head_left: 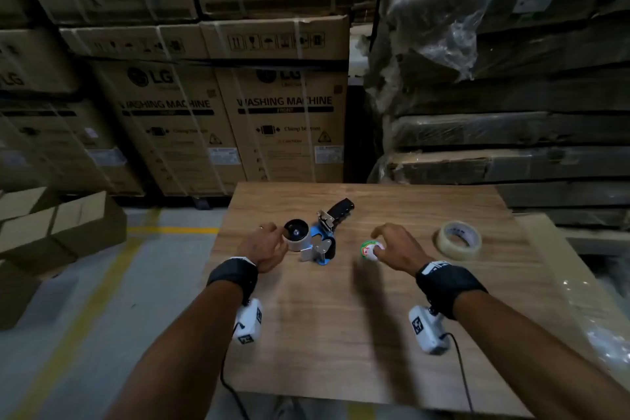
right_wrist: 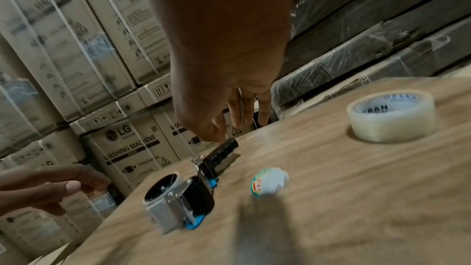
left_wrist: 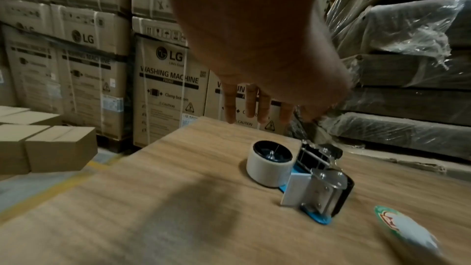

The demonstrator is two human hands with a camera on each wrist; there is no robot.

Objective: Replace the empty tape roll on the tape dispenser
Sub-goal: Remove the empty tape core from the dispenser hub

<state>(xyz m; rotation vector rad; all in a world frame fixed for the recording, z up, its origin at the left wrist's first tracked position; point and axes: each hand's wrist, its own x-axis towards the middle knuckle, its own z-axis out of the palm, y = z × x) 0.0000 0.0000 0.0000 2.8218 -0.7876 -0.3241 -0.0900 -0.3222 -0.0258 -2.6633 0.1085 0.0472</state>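
A blue-and-metal tape dispenser [head_left: 322,242] with a black handle lies on the wooden table [head_left: 341,334]. A white, nearly bare roll core [head_left: 296,236] sits on its spool. My left hand [head_left: 269,244] hovers just left of that core with fingers [left_wrist: 230,106] straight, and I see no contact. A full clear tape roll [head_left: 459,240] lies flat to the right. My right hand [head_left: 392,242] hangs with relaxed fingers over a small white wad with a green-red label [head_left: 370,251], which rests on the table [right_wrist: 356,198] unheld. In the right wrist view the wad [right_wrist: 267,181] sits between dispenser [right_wrist: 183,198] and tape roll [right_wrist: 391,116].
Stacked washing-machine cartons [head_left: 238,112] stand behind the table. Plastic-wrapped flat packs [head_left: 511,78] rise at the right. Small brown boxes [head_left: 58,225] sit on the floor at the left, beside a yellow floor line [head_left: 170,230].
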